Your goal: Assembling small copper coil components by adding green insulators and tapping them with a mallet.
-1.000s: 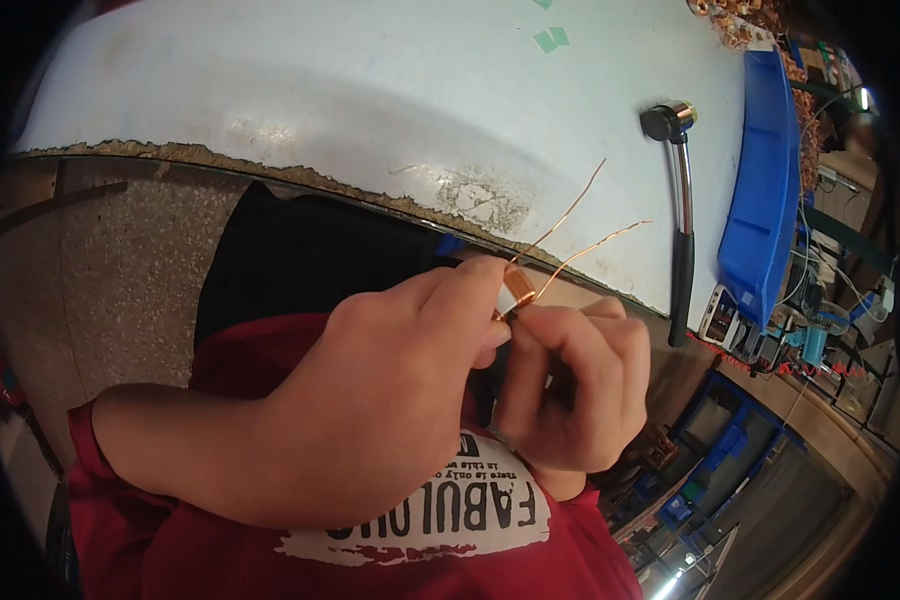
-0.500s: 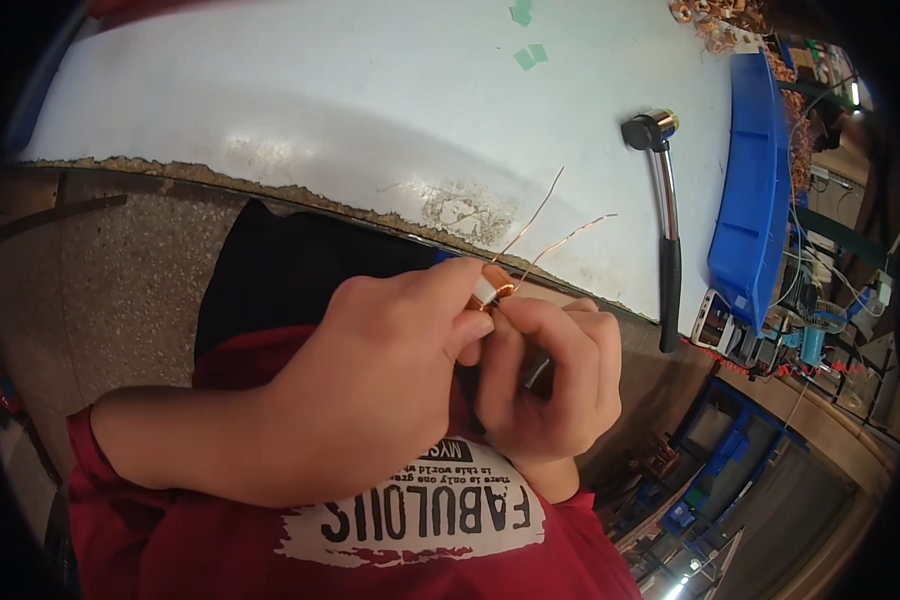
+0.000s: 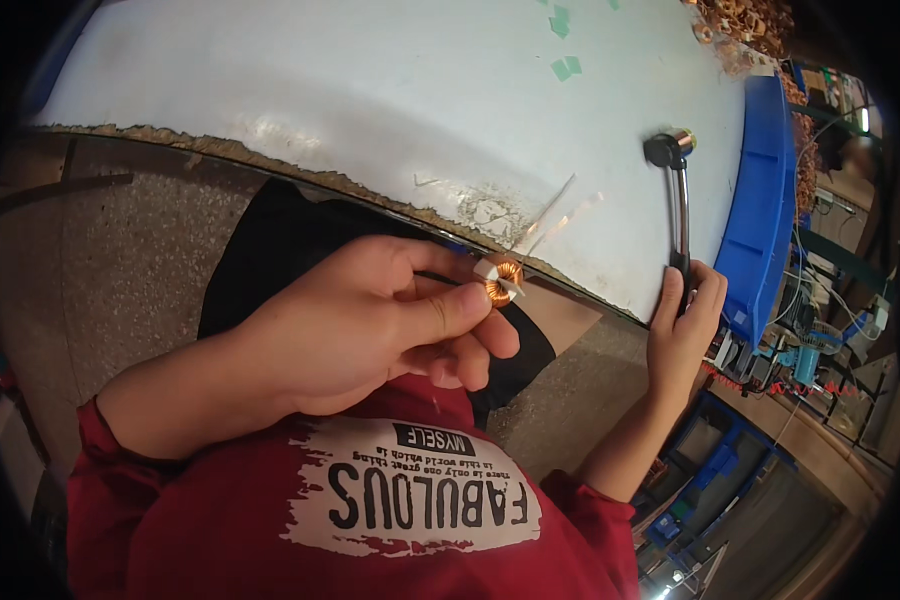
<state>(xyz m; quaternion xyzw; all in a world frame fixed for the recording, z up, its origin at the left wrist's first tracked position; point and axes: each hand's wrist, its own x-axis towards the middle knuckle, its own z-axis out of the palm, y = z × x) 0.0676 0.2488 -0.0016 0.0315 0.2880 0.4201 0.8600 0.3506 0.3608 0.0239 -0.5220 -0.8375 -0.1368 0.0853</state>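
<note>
Between the thumb and fingers of my left hand [image 3: 400, 320] is a small ring-shaped coil [image 3: 504, 284] wound with copper wire. White pieces show at its side and middle, and two long wire ends stick out from it over the table edge. My right hand [image 3: 686, 310] has its fingers wrapped round the black handle of a mallet [image 3: 681, 205] lying on the table at the right. The mallet has a black head with a yellowish end cap and a shiny metal shaft.
The white table [image 3: 370, 90] has a worn, crumbling front edge. Small green pieces [image 3: 566, 69] lie towards its far side. A blue bin [image 3: 757, 200] stands right of the mallet, with a heap of copper coils [image 3: 750, 25] at the far right corner.
My right hand has let go of the coil and moved right to grip the mallet's handle. The coil stays in my left hand, now turned so its ring shape shows.
</note>
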